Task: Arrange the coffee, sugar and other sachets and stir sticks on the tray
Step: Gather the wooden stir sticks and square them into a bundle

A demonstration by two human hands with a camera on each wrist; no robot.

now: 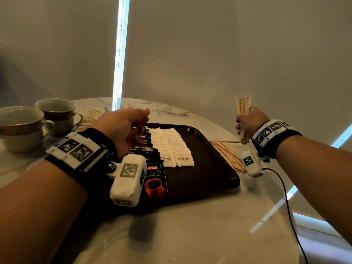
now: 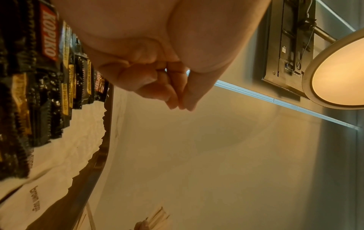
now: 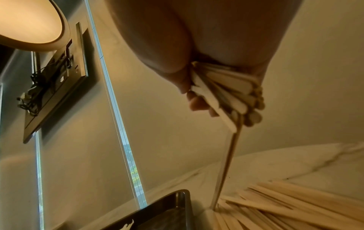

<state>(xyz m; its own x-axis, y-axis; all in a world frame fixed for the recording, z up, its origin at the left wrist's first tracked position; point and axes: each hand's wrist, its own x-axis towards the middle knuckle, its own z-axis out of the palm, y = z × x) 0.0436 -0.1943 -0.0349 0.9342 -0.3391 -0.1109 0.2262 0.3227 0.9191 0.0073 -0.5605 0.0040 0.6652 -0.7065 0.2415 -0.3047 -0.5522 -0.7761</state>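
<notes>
A dark tray (image 1: 209, 174) lies on the marble table. On its left side runs an overlapped row of black Kopiko coffee sachets (image 1: 154, 168), with two rows of white brown-sugar sachets (image 1: 171, 145) beside it. My left hand (image 1: 140, 121) hovers over the far end of the coffee row. Its fingers (image 2: 177, 99) are curled against the thumb with nothing between them. Right of the tray, my right hand (image 1: 245, 123) grips a bundle of wooden stir sticks (image 1: 243, 106) upright above the table. One stick (image 3: 226, 163) trails from the bundle (image 3: 232, 93) down to the table.
Loose stir sticks (image 1: 226, 155) lie fanned on the table just right of the tray. Two gold-rimmed cups (image 1: 21, 128) (image 1: 57, 113) stand at the far left, with a pale pile of sachets (image 1: 91, 117) behind my left hand. A black cable (image 1: 285, 197) runs along the table's right edge.
</notes>
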